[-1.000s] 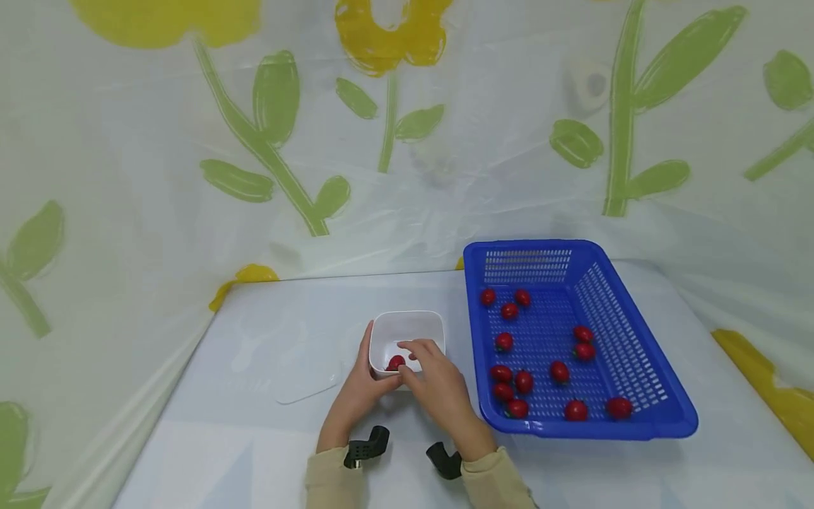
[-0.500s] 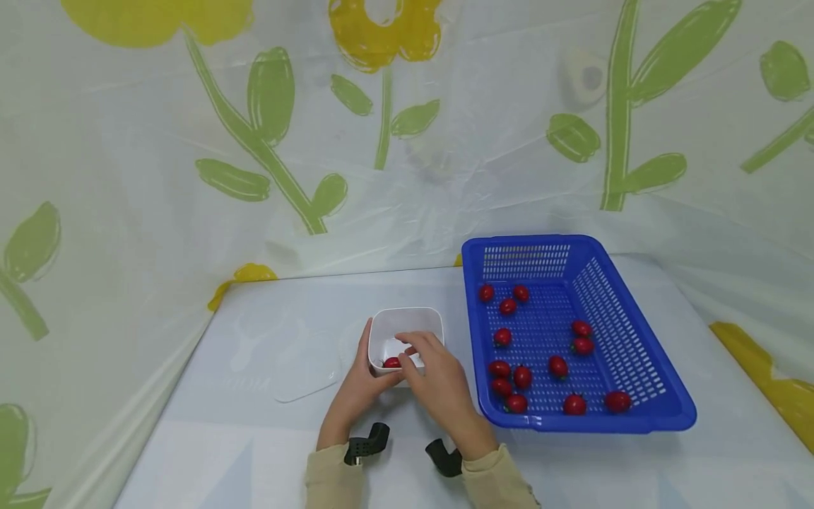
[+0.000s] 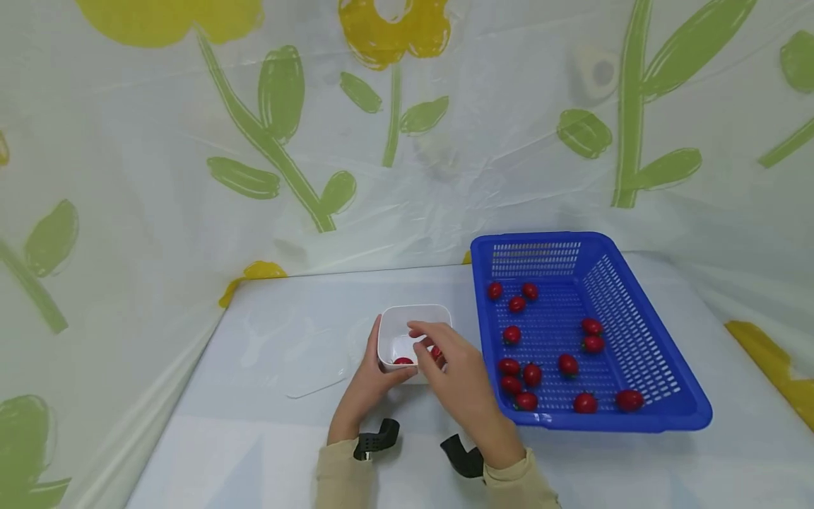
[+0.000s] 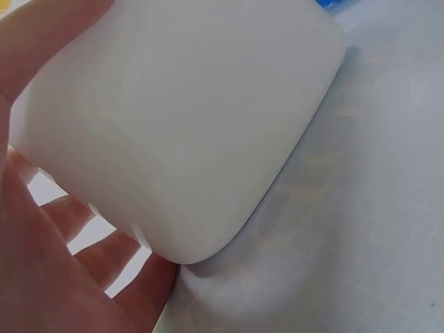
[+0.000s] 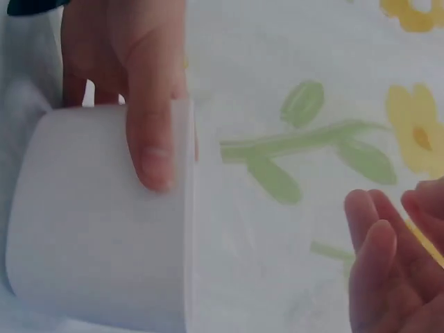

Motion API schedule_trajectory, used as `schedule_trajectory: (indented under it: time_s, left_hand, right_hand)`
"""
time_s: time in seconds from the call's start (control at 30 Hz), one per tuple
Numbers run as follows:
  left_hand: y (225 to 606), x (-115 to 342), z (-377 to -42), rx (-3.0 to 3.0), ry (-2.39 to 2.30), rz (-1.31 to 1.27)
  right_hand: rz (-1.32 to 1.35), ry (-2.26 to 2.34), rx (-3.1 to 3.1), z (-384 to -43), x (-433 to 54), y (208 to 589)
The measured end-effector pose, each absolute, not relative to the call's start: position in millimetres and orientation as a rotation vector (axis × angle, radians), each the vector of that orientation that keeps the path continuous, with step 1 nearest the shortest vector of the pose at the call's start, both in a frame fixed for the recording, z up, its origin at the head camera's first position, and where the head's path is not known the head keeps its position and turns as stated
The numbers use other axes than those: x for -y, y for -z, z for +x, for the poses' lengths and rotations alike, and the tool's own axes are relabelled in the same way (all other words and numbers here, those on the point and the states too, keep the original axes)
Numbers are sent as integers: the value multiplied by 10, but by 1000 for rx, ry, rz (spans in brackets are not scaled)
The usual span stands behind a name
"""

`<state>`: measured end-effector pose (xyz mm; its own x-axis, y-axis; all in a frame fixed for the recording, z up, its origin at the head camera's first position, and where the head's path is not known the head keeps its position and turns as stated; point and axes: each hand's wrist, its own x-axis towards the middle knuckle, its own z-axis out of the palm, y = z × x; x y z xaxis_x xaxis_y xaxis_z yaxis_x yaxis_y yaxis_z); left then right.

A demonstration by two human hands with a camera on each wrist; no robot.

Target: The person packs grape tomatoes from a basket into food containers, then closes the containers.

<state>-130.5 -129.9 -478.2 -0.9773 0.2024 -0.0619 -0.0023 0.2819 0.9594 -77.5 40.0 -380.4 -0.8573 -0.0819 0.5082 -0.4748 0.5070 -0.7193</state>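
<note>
Your left hand [image 3: 367,385] clamps the white box [image 3: 397,329], thumb near, fingers left; hold it level. One tomato [image 3: 403,361] sits inside, by the near wall. Your right hand [image 3: 461,385]: thumb and forefinger apart at the box; a second tomato [image 3: 436,352] shows beneath, held or loose, can't tell. Release low, gently. Right: blue basket [image 3: 559,304], loose tomatoes [image 3: 585,403] scattered inside.

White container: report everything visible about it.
The white container is a squarish tub with rounded corners, opaque walls that look like plastic, and a thin rim round its open top. The left hand grips it, thumb on the near wall, fingers along its left side. A red tomato shows inside, by the near wall. In the head view, the right hand hides part of its right side. It is left of the blue basket, apart; whether its base lies flat on the table is unclear.
</note>
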Motion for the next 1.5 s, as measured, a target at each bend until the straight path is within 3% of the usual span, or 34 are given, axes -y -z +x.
schedule_trajectory:
  time_s: [0.6, 0.87, 1.5]
  left_hand:
    - [4841, 1270, -1254, -2282, -1824, 232]
    - [4836, 1280, -1259, -2291, -1850, 268]
    - [4759, 1327, -1283, -2306, -1829, 219]
  right_hand:
    - [285, -1251, 2264, -739, -989, 3503]
    - [402, -1024, 2352, -766, -1143, 3346]
    - [540, -591, 2628, -1242, -1486, 3271]
